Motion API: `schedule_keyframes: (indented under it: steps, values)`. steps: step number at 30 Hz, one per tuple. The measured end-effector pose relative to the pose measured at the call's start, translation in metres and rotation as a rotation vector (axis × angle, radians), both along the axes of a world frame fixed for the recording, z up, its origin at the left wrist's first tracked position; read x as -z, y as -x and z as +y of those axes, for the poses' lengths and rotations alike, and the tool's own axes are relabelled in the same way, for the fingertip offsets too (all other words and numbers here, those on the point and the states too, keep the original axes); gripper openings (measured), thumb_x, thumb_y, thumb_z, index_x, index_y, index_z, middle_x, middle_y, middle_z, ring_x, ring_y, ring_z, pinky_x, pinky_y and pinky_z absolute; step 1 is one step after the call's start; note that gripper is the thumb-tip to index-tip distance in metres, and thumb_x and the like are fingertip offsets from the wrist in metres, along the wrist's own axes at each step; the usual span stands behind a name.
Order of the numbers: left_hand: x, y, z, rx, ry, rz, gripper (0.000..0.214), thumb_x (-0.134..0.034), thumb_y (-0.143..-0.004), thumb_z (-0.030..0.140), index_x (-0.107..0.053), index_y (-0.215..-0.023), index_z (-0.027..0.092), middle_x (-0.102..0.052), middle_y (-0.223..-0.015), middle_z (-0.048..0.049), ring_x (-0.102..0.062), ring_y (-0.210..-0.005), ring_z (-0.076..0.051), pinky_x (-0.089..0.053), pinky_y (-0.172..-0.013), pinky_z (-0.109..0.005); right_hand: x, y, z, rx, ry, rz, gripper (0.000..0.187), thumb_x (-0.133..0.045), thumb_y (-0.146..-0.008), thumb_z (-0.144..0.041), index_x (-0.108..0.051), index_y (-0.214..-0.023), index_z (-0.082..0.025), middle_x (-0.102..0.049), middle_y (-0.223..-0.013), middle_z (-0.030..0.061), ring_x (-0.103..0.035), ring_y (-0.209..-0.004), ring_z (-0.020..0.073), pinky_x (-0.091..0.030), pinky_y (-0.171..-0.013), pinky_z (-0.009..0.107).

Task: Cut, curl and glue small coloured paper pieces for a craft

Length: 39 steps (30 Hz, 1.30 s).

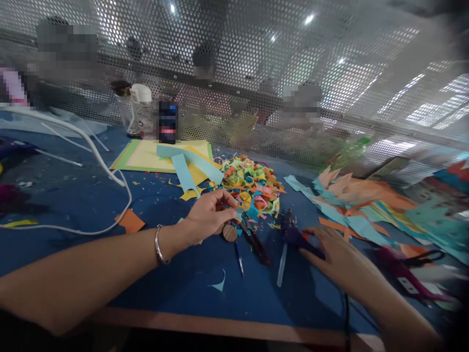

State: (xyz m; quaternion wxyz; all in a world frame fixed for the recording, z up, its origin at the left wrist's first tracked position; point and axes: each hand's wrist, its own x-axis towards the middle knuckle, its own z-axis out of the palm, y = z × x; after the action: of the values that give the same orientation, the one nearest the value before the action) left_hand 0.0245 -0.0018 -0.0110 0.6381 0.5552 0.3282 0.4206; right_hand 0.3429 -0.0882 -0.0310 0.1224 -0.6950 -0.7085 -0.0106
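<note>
My left hand [207,217], with a silver bangle at the wrist, pinches a small pale blue-green paper piece [238,213] between thumb and fingertips. Just beyond it lies a heap of curled paper scraps [252,183] in many colours. My right hand [339,254] is closed around the handle of a dark purple glue gun [292,235], whose cable hangs toward the front edge. A translucent glue stick [282,266] shows beside the gun. Between the hands are a round wooden disc [230,233], dark red-handled scissors or pliers [258,247] and a pen [239,259].
Coloured sheets [142,155] with cut strips lie at the back, near a phone [168,122] and bottles [142,110]. Paper strips and cut shapes [366,195] spread on the right, near another purple glue gun [403,276]. A white cable [95,151] loops at left. Perforated metal panels stand behind.
</note>
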Motion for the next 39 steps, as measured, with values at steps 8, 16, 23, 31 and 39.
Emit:
schedule_keyframes:
  steps: [8, 16, 23, 31, 39]
  values:
    - [-0.006, -0.001, -0.006, 0.053, 0.016, 0.038, 0.013, -0.065, -0.07, 0.013, -0.057, -0.079, 0.017, -0.062, -0.067, 0.0031, -0.06, -0.058, -0.008, -0.041, -0.053, -0.02, -0.058, 0.098, 0.01, -0.284, -0.174, 0.233, 0.024, -0.057, -0.093, -0.042, -0.066, -0.105, -0.024, -0.068, -0.091, 0.0052, -0.066, -0.075, 0.0188, -0.051, -0.07, 0.032]
    - [-0.001, 0.002, -0.005, 0.112, -0.06, 0.075, 0.02, -0.064, -0.069, 0.01, -0.056, -0.085, 0.017, -0.06, -0.061, 0.0055, -0.056, -0.05, -0.006, -0.039, -0.048, -0.017, -0.049, 0.136, 0.034, -0.4, -0.14, 0.33, 0.02, -0.056, -0.095, -0.033, -0.069, -0.087, -0.021, -0.069, -0.078, 0.0021, -0.064, -0.071, 0.0167, -0.047, -0.066, 0.028]
    - [0.0, 0.001, -0.004, 0.119, -0.012, 0.044, 0.018, -0.064, -0.074, 0.008, -0.057, -0.089, 0.017, -0.062, -0.067, 0.0039, -0.06, -0.056, -0.007, -0.043, -0.051, -0.018, -0.04, 0.133, 0.036, -0.368, -0.106, 0.414, 0.02, -0.055, -0.094, -0.032, -0.067, -0.084, -0.021, -0.066, -0.073, 0.0007, -0.06, -0.067, 0.0153, -0.045, -0.063, 0.026]
    - [0.001, 0.0, -0.001, 0.066, -0.036, 0.079, 0.015, -0.068, -0.075, 0.012, -0.058, -0.085, 0.017, -0.058, -0.064, 0.0052, -0.055, -0.054, -0.007, -0.045, -0.055, -0.02, -0.034, 0.127, 0.039, -0.36, -0.078, 0.453, 0.019, -0.055, -0.095, -0.035, -0.066, -0.089, -0.021, -0.067, -0.077, 0.0016, -0.061, -0.069, 0.0162, -0.046, -0.066, 0.028]
    - [0.004, -0.001, 0.002, 0.049, -0.078, 0.104, 0.013, -0.067, -0.078, 0.015, -0.059, -0.087, 0.015, -0.062, -0.076, 0.0016, -0.058, -0.063, -0.007, -0.046, -0.06, -0.021, -0.036, 0.127, 0.039, -0.364, -0.039, 0.518, 0.023, -0.052, -0.097, -0.035, -0.069, -0.091, -0.021, -0.068, -0.081, 0.0017, -0.062, -0.075, 0.0163, -0.046, -0.071, 0.029]
